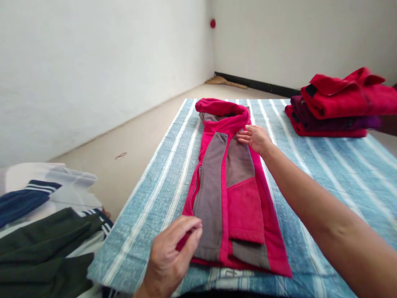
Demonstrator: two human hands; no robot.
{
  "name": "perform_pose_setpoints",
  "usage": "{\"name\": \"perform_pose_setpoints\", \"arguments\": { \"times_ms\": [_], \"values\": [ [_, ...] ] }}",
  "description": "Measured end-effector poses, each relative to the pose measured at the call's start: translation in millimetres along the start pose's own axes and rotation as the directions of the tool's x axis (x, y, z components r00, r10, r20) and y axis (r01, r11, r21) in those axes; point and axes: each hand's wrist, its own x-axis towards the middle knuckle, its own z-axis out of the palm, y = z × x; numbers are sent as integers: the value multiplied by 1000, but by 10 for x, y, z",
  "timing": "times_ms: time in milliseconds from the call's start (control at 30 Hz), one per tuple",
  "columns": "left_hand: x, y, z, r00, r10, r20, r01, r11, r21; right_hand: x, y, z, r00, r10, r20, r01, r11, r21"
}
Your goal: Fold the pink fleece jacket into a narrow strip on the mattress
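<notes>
A pink-red and grey fleece jacket point(214, 186) lies lengthwise before me, folded narrow, its collar point(221, 111) at the far end. One sleeve with a grey upper part and a red cuff end point(246, 211) runs down its front. My left hand point(173, 252) is at the lower left edge, thumb and forefinger curled together round a bit of red fabric; the exact grip is partly hidden. Just under the collar, on the right side, my right hand point(256, 138) rests with fingers stretched out against the fleece.
A blue cloth with white stripes point(149, 198) covers the surface under the jacket. Folded red and purple garments point(338, 99) are stacked at the far right. Dark green and navy clothes point(46, 248) lie at the lower left. A broom point(229, 82) lies in the corner by the walls.
</notes>
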Motion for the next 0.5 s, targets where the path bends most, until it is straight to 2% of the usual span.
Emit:
{"name": "perform_pose_setpoints", "arguments": {
  "times_ms": [33,100,167,200,267,333,400,467,500],
  "values": [
    [-14,-62,-23,997,14,-78,-9,998,65,-91,-7,-26,1000,-3,13,3,1000,-30],
    [-46,-190,-34,988,54,-143,-28,983,182,-319,10,-73,998,2,56,2,996,-84],
    [-77,-298,-3,990,85,-117,-53,966,252,-615,70,-108,992,11,130,9,989,-149],
    [-92,-339,25,992,88,-91,-60,960,274,-790,110,-118,979,-7,202,53,972,-227],
    [-118,-388,95,997,76,-30,-64,952,300,-1182,193,-120,926,-108,362,235,914,-330],
    [-146,-401,166,998,48,35,-57,945,322,-1606,263,-106,809,-197,554,477,772,-421],
    [-179,-394,227,994,12,107,-50,930,364,-2002,326,-93,637,-194,746,682,593,-427],
    [-218,-385,275,986,-30,167,-44,905,423,-2309,402,-104,436,-109,893,833,424,-355],
    [-238,-383,294,980,-49,191,-43,892,451,-2415,447,-121,361,-35,932,874,360,-325]
  ]
}}
